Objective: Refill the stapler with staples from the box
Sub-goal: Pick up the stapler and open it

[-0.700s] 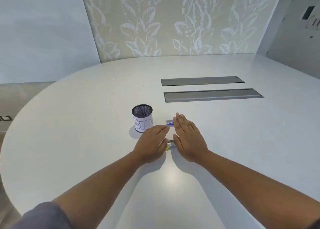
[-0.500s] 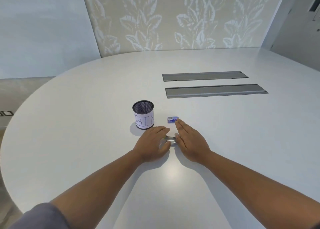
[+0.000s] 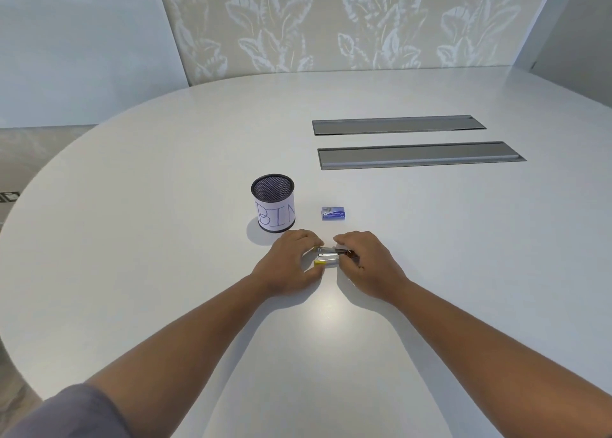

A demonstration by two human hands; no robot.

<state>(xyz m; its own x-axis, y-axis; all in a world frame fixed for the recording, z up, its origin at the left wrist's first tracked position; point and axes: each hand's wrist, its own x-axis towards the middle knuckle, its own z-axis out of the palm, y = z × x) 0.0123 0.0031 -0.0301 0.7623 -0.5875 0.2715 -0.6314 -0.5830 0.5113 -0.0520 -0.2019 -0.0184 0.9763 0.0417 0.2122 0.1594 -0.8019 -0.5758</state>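
Nearest us, our left hand (image 3: 291,264) and right hand (image 3: 367,265) both curl round the small metal stapler (image 3: 331,255) on the white table (image 3: 165,239), gripping it from either end; yellow tip shows at left. Just beyond, well apart from our hands: blue staple box (image 3: 333,213), closed, lying flat. Left of it, mesh cup (image 3: 273,202) labelled BIN. Farther back, two grey cable hatches (image 3: 417,154).

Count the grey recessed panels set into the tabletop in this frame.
2. The far panel and the near panel lie parallel, beyond and right of the staple box. None seems hidden.
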